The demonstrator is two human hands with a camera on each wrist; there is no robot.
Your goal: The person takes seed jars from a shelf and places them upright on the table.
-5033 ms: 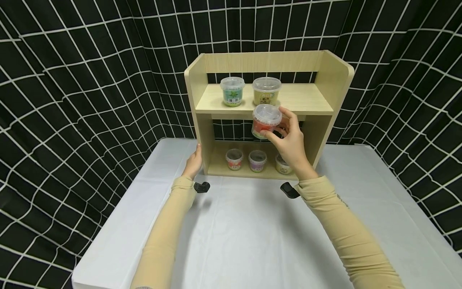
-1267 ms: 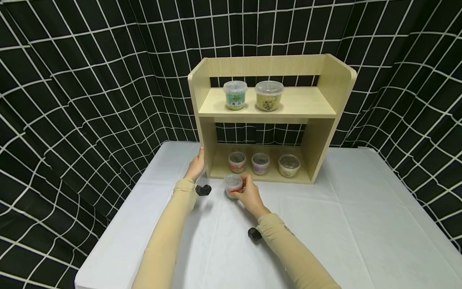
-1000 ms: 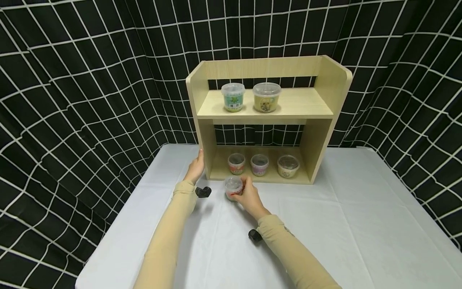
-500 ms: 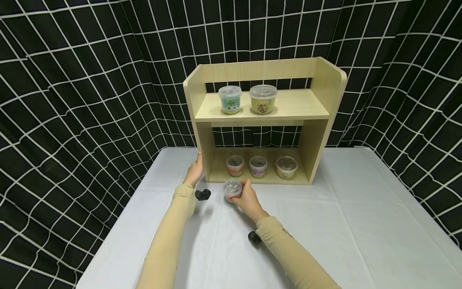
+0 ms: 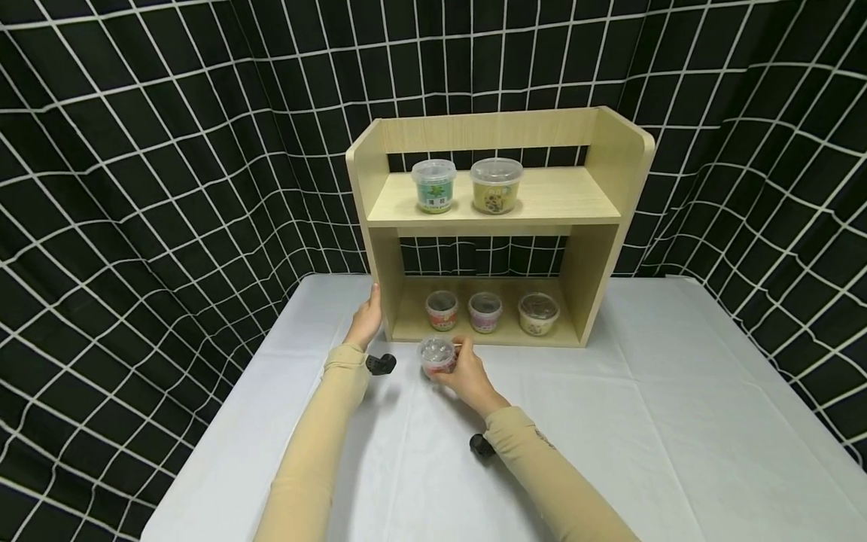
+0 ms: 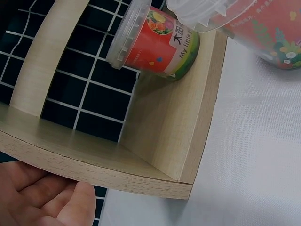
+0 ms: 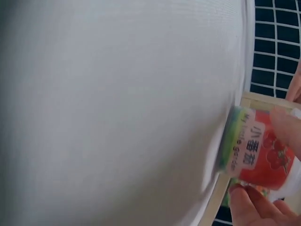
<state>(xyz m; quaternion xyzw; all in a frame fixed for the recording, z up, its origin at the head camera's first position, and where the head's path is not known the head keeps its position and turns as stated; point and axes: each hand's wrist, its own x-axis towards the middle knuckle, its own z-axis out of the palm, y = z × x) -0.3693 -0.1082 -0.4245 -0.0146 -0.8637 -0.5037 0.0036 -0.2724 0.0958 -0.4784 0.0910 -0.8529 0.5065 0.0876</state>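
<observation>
My right hand (image 5: 469,380) grips a small clear plastic cup (image 5: 436,358) with a lid, low in front of the shelf's lower left corner. In the right wrist view the cup (image 7: 259,149) lies between thumb and fingers; its red label pictures tomatoes and reads "My little garden". My left hand (image 5: 366,318) rests against the outer left side of the wooden shelf (image 5: 497,220). The left wrist view shows the fingers (image 6: 75,202) along that side panel. Closest to the held cup, on the bottom board, stands another red-labelled cup (image 5: 442,311).
A purple-labelled cup (image 5: 484,312) and a wider cream one (image 5: 538,314) stand further right on the bottom board. Above them, a green cup (image 5: 434,186) and a yellow cup (image 5: 497,186) occupy the upper board. White cloth covers the table (image 5: 609,452); dark gridded curtains (image 5: 169,188) surround it.
Since five seconds ago, my right hand has brought the red-labelled cup down and left from before the upper board. Over the last second it has barely moved. The left hand stays at the shelf's side.
</observation>
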